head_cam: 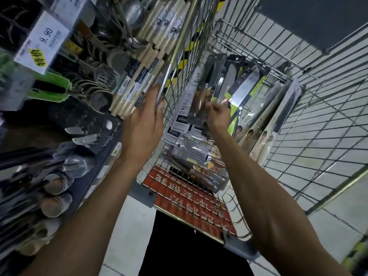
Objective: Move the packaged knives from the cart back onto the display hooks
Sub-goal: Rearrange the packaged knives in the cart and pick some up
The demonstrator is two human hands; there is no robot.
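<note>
Left arm: extended forward; left hand [144, 118] back up, fingers straight. Right arm: extended forward; right hand [218, 113] raised, fingers curled, pinching a knife pack [207, 80].

A white price tag [42, 39] reading 9.90, with a yellow sticker at its corner, hangs at the upper left. Just beside it are green-backed packages [51, 90]. Metal ladles [131, 14] and a slotted spatula [105, 74] hang near rows of pale wooden rolling pins [139, 76]. Shiny steel cups [57, 183] sit lower left. Grey floor tiles [328, 126] show on the right.
</note>
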